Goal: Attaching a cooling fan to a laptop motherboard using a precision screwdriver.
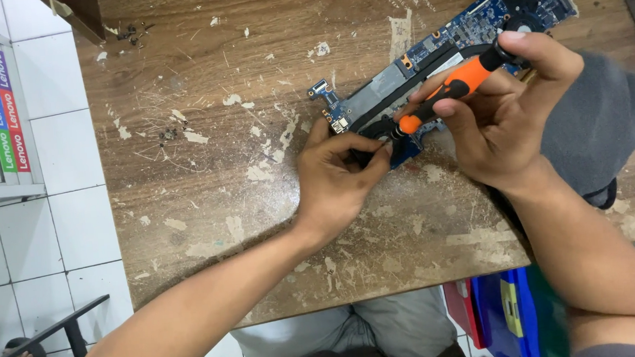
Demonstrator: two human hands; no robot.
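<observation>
Screwdriver [453, 88] orange-handled, pinched in my right hand [502, 127] grip, tip down at black fan [381, 132] end of blue circuit board [463, 33], my left hand [336, 177] fingers closed on fan edge, board flat on scarred wooden tabletop [207, 170].

Far left, on a white panel — vertical sticker strip [3, 109]: blue, purple, red, green bands.
</observation>
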